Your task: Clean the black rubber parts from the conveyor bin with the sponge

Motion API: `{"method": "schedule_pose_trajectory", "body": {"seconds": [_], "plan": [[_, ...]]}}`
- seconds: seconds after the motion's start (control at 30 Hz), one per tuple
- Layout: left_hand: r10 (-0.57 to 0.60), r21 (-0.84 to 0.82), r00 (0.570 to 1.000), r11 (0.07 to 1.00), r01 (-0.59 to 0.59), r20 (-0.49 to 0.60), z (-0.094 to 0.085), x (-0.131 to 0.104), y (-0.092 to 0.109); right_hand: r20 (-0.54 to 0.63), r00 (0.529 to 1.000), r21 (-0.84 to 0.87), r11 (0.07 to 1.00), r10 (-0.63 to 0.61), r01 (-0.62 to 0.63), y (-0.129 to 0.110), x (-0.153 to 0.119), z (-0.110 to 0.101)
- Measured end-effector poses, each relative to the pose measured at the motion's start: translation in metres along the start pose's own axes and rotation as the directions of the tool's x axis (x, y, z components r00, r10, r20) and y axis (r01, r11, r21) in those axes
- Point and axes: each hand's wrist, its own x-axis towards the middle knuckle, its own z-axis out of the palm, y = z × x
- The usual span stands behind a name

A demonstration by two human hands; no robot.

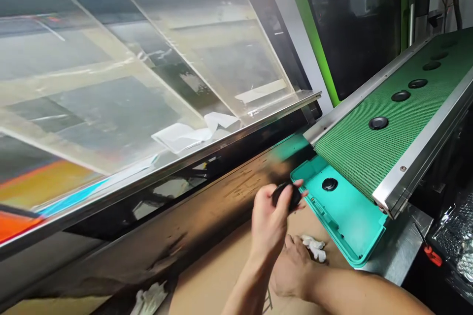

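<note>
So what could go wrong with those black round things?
The black part might slip from the left hand. And if the green belt runs toward the teal tray, its nearest disc could drop and knock the disc in the tray.

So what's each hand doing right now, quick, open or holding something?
Left hand: closed, holding a black piece.
Right hand: near a white rag; fingers partly hidden, so I can't tell.
</note>
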Motion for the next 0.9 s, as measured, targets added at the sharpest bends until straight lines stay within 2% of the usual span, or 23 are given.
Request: {"method": "schedule_pose_trajectory", "body": {"seconds": [0.03, 0.07, 0.1, 0.17, 0.23, 0.33, 0.43, 0.53, 0.6, 0.7, 0.83, 0.9], "plan": [[-0.080, -0.024, 0.988, 0.997, 0.077, -0.132, -0.032, -0.018, -0.018, 0.033, 0.999, -0.025, 1.000, 0.017, -0.016, 0.000, -0.001, 0.000], [-0.170, -0.094, 0.949, 0.984, 0.150, -0.267, -0.062, -0.036, -0.037, 0.067, 0.997, -0.051, 0.998, 0.034, -0.030, 0.001, -0.002, -0.001], [-0.260, -0.189, 0.901, 0.960, 0.204, -0.348, -0.088, -0.053, -0.056, 0.094, 0.995, -0.071, 0.997, 0.044, -0.037, 0.003, -0.003, -0.002], [-0.408, -0.386, 0.822, 0.887, 0.254, -0.398, -0.127, -0.082, -0.089, 0.103, 0.993, -0.084, 0.995, 0.055, -0.047, 0.007, -0.003, -0.006], [-0.527, -0.562, 0.784, 0.776, 0.287, -0.328, -0.147, -0.099, -0.112, 0.043, 0.996, -0.052, 0.996, 0.082, -0.079, 0.011, -0.002, -0.007], [-0.596, -0.687, 0.773, 0.656, 0.311, -0.219, -0.150, -0.106, -0.132, -0.125, 0.986, 0.096, 0.991, 0.107, -0.095, 0.014, 0.003, -0.007], [-0.564, -0.740, 0.806, 0.618, 0.266, -0.182, -0.140, -0.103, -0.138, -0.203, 0.978, 0.196, 0.981, 0.041, -0.001, 0.004, 0.000, -0.002], [-0.536, -0.826, 0.841, 0.503, 0.255, -0.068, -0.136, -0.102, -0.137, -0.129, 0.991, 0.162, 0.985, -0.046, 0.067, -0.016, -0.013, 0.004], [-0.543, -0.870, 0.840, 0.406, 0.280, 0.017, -0.138, -0.103, -0.135, -0.071, 0.990, 0.110, 0.985, -0.125, 0.133, -0.030, -0.021, 0.007], [-0.551, -0.911, 0.831, 0.297, 0.286, 0.081, -0.145, -0.105, -0.132, -0.043, 0.966, 0.035, 0.965, -0.257, 0.258, -0.042, -0.021, 0.009], [-0.543, -0.930, 0.839, 0.284, 0.233, 0.044, -0.147, -0.102, -0.128, -0.076, 0.975, -0.032, 0.978, -0.208, 0.206, -0.045, -0.006, 0.009], [-0.552, -0.935, 0.833, 0.274, 0.225, 0.039, -0.146, -0.101, -0.128, -0.058, 0.968, -0.043, 0.969, -0.244, 0.242, -0.045, -0.004, 0.009]]}}
